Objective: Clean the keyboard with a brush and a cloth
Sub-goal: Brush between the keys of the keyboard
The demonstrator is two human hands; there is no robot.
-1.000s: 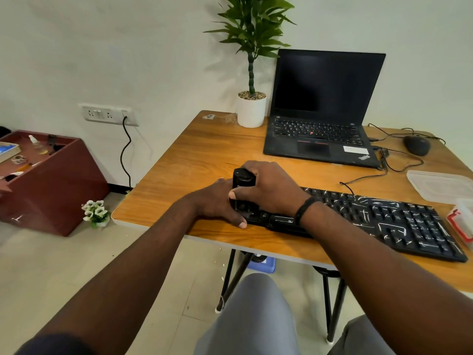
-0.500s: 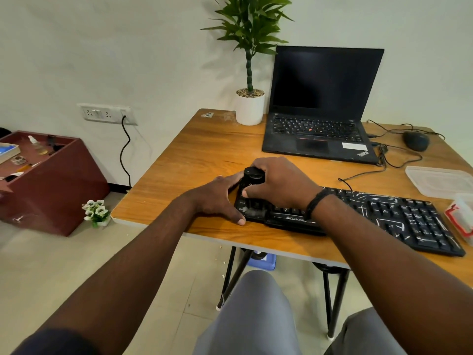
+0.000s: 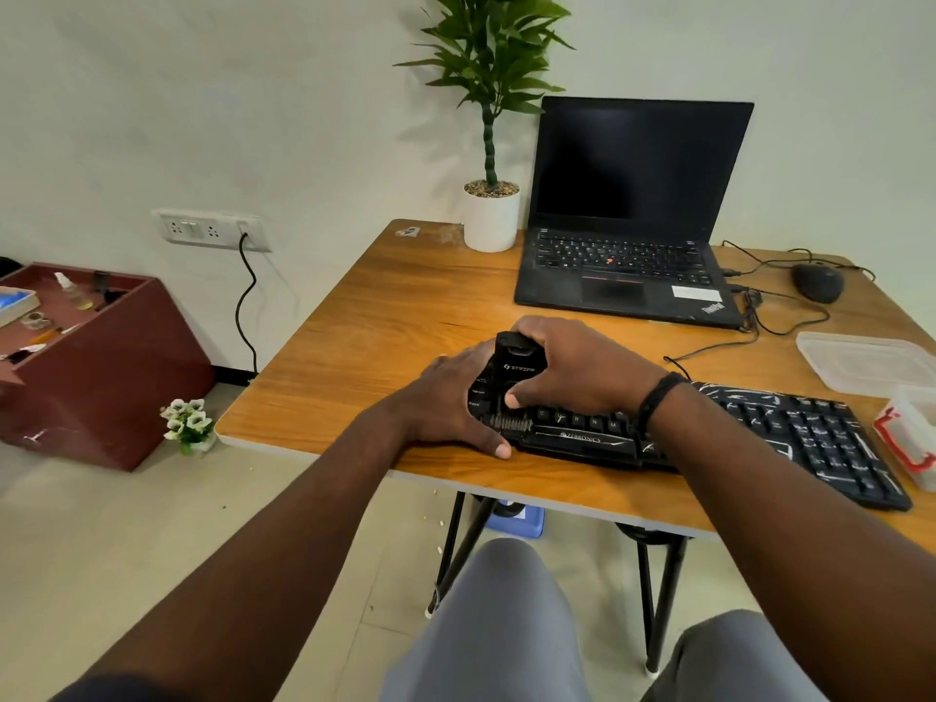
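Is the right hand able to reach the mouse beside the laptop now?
Probably not right away: the right hand grips the brush on the keyboard. The path to the mouse looks free otherwise.

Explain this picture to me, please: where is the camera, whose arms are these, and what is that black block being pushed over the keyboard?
No machine here: a person wears a camera on the head, so you look down along their own arms. The right hand grips a black brush, bristles down on the left end of the black keyboard. The left hand rests on that end of the keyboard, apparently steadying it. On the wooden table there are also an open laptop, a mouse, a potted plant and a clear plastic lid. I see no cloth.
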